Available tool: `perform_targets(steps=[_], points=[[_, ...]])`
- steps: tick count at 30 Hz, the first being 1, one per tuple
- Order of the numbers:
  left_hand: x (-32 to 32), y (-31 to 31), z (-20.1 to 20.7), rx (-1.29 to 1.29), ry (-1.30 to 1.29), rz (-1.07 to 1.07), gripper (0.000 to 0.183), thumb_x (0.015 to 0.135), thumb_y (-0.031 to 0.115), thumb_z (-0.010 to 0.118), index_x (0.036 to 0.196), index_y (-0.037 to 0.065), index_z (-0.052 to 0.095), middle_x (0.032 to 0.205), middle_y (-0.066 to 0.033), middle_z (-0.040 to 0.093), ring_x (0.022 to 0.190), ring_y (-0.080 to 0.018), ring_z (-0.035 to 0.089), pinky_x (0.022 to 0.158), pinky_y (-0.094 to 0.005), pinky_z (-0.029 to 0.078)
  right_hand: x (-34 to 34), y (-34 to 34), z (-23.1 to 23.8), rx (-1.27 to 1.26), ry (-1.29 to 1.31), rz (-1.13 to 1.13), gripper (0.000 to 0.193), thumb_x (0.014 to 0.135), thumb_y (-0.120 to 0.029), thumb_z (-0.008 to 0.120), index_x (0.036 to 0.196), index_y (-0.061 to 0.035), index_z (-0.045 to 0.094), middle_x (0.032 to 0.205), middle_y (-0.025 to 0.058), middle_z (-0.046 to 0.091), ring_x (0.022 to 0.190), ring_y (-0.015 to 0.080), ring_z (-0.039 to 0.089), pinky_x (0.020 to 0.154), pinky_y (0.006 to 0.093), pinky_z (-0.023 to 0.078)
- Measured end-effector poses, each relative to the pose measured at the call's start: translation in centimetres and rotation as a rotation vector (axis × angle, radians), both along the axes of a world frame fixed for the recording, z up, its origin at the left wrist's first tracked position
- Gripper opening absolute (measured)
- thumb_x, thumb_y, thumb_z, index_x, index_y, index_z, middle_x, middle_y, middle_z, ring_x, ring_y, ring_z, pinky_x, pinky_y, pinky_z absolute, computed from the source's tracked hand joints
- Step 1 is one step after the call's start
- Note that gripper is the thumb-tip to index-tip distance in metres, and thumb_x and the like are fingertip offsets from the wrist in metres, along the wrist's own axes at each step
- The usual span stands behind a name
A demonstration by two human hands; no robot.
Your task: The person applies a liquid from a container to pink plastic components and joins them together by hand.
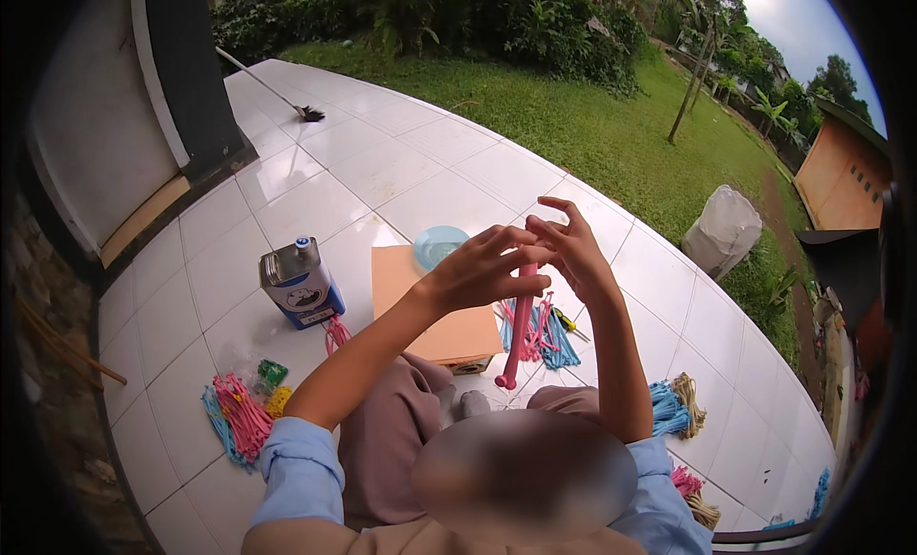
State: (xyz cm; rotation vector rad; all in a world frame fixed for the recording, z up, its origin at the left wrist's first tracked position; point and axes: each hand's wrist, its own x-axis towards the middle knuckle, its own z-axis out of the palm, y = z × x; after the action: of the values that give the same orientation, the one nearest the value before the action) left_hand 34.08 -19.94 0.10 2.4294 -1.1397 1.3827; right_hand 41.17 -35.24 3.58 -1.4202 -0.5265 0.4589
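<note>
My left hand and my right hand are raised close together over the board. Between them a pink strip hangs down, thicker at its lower end. My left fingers are closed around its upper part. The right fingertips pinch at its top, with the index finger lifted; the exact grip is partly hidden by the fingers. Below lies a tan board raised off the floor. Beside it are pink and blue strips and a yellow-and-black handled tool. A light blue plate is behind my left hand.
A blue and white metal can stands left of the board. Pink and blue strip bundles lie at the left; blue and beige bundles at the right. A broom rests farther back. A white sack stands on the grass.
</note>
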Motion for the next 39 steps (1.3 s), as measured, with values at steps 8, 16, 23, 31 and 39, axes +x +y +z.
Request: perform_targets(steps=[8,16,23,31,39], points=[[2.2,-2.3,1.0,-0.994,0.725,-0.078,0.035,0.093,0.035,0.049,0.082,0.004,0.061,0.067,-0.0031,0.054,0.058,-0.0069,0.051,0.051,-0.0213,0.041,-2.5,-1.7,-5.3,-0.035,-0.337,-0.015,0.061,0.087,-0.009,0.057,0.136,-0.006,0.021,0.115,0.0178,0.053,0.115,0.0255,0.05,0.095,0.0363,0.042],[1.4,-3.2,-1.7,-1.082,0.922,-0.191,0.044,0.094,0.04,0.043,0.114,0.004,0.059,0.079,-0.0038,0.05,0.07,-0.0075,0.053,0.063,-0.0225,0.047,-3.3,-2.2,-5.5,0.001,-0.291,-0.267,0.051,0.088,0.005,0.042,0.133,-0.0072,0.024,0.091,0.0118,0.059,0.07,0.0162,0.063,0.062,0.0263,0.052],[0.5,-3.6,-2.2,-0.928,1.132,-0.181,0.033,0.094,0.024,0.048,0.12,0.005,0.056,0.086,-0.0039,0.05,0.074,-0.0107,0.055,0.072,-0.0249,0.051,-2.7,-1.9,-7.3,-0.148,-0.373,-0.434,0.046,0.087,0.001,0.036,0.13,-0.0053,0.021,0.103,0.0186,0.047,0.057,0.0174,0.054,0.059,0.0347,0.048],[0.4,-1.2,-1.0,-1.423,1.01,-0.262,0.028,0.093,0.022,0.052,0.106,0.001,0.064,0.088,-0.0013,0.063,0.071,-0.0046,0.055,0.074,-0.0229,0.052,-1.8,-3.0,-5.9,0.161,-0.119,-0.26,0.046,0.098,-0.029,0.038,0.135,-0.0162,0.015,0.066,0.0001,0.041,0.044,0.0046,0.037,0.037,0.0174,0.027],[-0.5,2.3,-1.7,-1.43,1.101,-0.094,0.019,0.083,0.014,0.066,0.094,-0.001,0.066,0.083,-0.0045,0.065,0.07,-0.008,0.061,0.069,-0.0208,0.054,1.7,-5.2,-4.1,-0.048,-0.141,0.033,0.059,0.095,-0.031,0.045,0.14,-0.0148,0.011,0.065,-0.003,0.035,0.054,0.0068,0.041,0.045,0.0216,0.039]])
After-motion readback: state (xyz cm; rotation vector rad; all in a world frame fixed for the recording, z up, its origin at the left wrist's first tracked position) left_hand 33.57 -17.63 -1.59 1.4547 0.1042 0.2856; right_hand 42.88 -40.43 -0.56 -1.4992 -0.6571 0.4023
